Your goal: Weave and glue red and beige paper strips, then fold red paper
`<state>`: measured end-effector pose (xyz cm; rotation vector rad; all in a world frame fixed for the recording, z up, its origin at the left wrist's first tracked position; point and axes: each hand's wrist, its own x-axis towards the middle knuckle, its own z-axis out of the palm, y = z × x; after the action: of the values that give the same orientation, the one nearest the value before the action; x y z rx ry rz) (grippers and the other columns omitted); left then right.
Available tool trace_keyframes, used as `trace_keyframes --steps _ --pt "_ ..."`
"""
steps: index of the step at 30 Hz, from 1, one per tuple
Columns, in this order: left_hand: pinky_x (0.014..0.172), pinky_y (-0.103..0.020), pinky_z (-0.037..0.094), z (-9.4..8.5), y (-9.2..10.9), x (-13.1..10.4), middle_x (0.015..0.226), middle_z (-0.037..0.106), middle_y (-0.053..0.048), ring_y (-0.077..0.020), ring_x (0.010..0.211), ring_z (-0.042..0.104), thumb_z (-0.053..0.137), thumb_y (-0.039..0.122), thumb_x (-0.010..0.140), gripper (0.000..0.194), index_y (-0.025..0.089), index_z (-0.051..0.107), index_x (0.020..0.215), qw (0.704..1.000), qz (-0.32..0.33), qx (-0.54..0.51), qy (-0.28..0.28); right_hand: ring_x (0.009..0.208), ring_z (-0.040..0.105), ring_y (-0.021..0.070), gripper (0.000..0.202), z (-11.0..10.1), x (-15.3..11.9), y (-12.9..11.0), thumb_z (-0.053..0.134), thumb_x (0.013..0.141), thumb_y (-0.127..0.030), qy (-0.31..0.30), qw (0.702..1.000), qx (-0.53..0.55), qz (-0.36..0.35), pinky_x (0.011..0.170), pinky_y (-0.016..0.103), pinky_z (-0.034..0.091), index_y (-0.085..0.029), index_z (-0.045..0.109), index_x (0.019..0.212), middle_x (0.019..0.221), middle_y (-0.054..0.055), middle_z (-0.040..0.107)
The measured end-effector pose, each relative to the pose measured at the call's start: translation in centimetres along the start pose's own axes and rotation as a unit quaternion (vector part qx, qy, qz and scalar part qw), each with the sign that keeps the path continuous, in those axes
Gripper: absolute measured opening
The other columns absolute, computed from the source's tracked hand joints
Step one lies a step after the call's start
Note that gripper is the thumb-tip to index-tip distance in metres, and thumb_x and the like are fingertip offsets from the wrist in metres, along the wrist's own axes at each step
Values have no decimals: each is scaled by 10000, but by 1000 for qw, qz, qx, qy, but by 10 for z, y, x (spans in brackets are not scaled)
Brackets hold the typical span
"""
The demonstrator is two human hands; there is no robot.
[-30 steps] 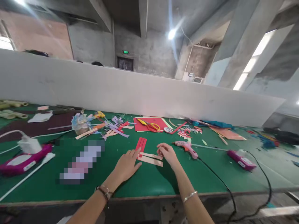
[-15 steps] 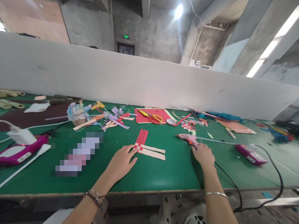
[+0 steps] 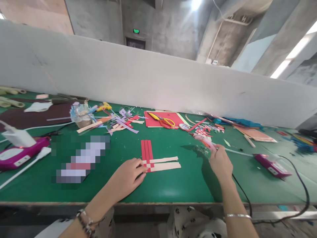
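Red and cream strips woven together (image 3: 148,150) lie on the green tabletop, with the red ends pointing away and the cream ends to the right. At their checkered corner, my left hand (image 3: 127,175) holds the left edge with closed fingertips, which hide part of the weave. My right hand (image 3: 221,165) is wrapped around the handle of a pink glue gun (image 3: 203,140), raised off the table, nozzle pointing left and away. A clear glue stick trails from its rear, and a shadow falls below.
Scissors with yellow and red handles (image 3: 162,119) rest on red sheets (image 3: 151,123). Loose strips (image 3: 123,123) and a wrapped pot (image 3: 84,118) are at back left. Magenta power strips (image 3: 272,165) stand on both sides, with a black cord at right. A white partition (image 3: 158,82) closes the back.
My right hand has lifted the glue gun off the table. The woven strips have turned slightly and come nearer, with my left hand still at their edge. The view has tilted down a little.
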<state>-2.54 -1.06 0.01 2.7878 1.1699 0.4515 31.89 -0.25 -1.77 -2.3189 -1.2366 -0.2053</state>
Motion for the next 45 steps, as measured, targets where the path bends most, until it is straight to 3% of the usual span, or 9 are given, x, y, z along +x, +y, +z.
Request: trace_keyframes --steps 4,9,16,21,23,28,33,40,45 --pt "673 -300 438 6 -1 -4 896 594 -59 -183 794 552 379 316 879 281 201 624 954 998 -46 8 35 915 540 240 377 9 0 -3 234 874 -345 44 995 51 -77 692 313 394 -161 465 1107 991 126 573" --pt "756 -355 452 21 -1 -3 1131 549 -101 -249 978 519 430 431 840 416 189 522 1167 991 -115 46 51 927 512 257 413 20 6 0 252 854 -342 44 994 85 -52 742 339 383 -118 489 1108 994 161 557" --pt "796 -366 443 16 1 -1 1137 544 -87 -244 1013 486 420 360 858 314 221 580 1089 997 -81 18 9 885 515 246 463 14 3 -7 270 835 -389 11 984 176 -32 729 322 384 -105 526 1096 967 149 586" --pt "844 -387 423 9 13 10 1176 503 -90 -251 1034 472 510 362 812 341 216 550 1117 998 -57 -22 35 890 514 233 450 14 0 -12 272 822 -354 -1 982 187 -37 730 309 382 -119 529 1107 984 138 587" --pt "838 -374 425 9 23 18 1149 514 -79 -243 1025 476 565 346 783 370 220 539 1131 998 -40 -45 16 894 514 234 451 14 0 -14 281 810 -339 -8 981 189 -34 739 313 382 -109 530 1107 994 146 587" --pt "788 -340 430 12 38 31 1019 561 -47 -216 947 512 543 262 813 175 227 629 961 995 -58 -65 -46 895 518 240 463 9 -1 -17 282 796 -343 -18 978 206 -27 747 321 386 -104 533 1103 1005 149 594" --pt "745 -289 430 12 32 30 963 582 -37 -184 894 539 483 247 855 185 210 636 953 995 -43 -64 -59 876 530 233 457 4 -8 -12 292 794 -359 -25 972 231 -32 729 313 394 -112 540 1088 989 136 603" --pt "690 -256 423 10 20 22 893 571 -35 -149 798 550 372 298 903 293 200 648 888 996 -60 -59 -26 850 536 222 452 3 -8 -9 315 780 -373 -33 970 236 -34 724 315 393 -126 552 1075 1002 131 607" --pt "677 -257 419 9 10 17 848 592 -37 -154 799 546 312 262 917 331 195 635 889 999 -30 -13 -11 825 533 217 443 2 -8 -13 323 777 -373 -21 969 243 -28 691 303 389 -135 563 1062 983 124 614"
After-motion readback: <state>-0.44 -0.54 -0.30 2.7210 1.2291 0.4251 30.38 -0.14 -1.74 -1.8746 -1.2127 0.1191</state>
